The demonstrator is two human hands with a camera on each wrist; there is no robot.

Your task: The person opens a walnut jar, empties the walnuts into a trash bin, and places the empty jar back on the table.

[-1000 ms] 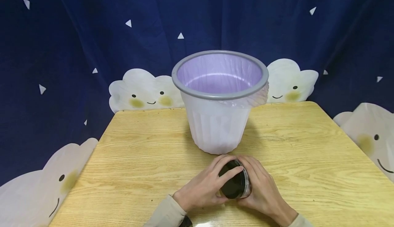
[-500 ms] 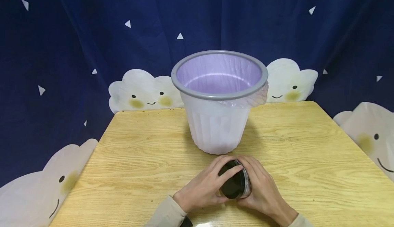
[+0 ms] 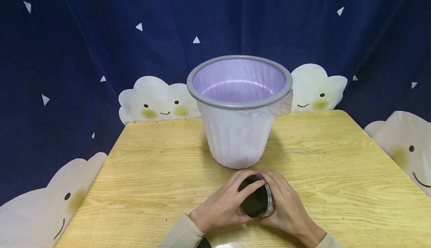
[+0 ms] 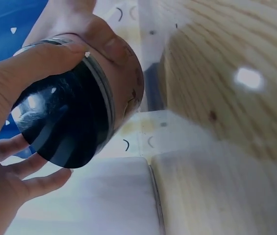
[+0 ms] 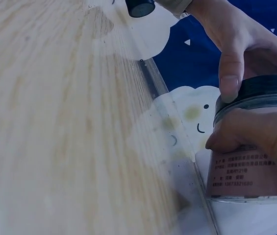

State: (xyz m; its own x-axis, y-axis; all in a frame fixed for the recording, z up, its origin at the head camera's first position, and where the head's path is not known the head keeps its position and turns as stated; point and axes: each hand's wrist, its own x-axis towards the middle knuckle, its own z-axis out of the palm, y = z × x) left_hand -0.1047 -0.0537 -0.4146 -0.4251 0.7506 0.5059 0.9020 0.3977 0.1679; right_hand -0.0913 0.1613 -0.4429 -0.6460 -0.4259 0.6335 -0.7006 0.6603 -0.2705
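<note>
your left fingers [image 3: 251, 189] clamp the dark lid [image 3: 253, 205], right fingers [image 3: 277, 185] the jar [image 5: 243, 171]: probably stiff, slick, weight unclear; grip round its sides.

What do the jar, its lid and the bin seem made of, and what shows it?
Jar: clear plastic or glass, can't tell which; a transparent edge shows at its base.
Lid: probably glossy black plastic, given its bright reflections.
Bin: likely white moulded plastic, satin, with fluted sides.
</note>
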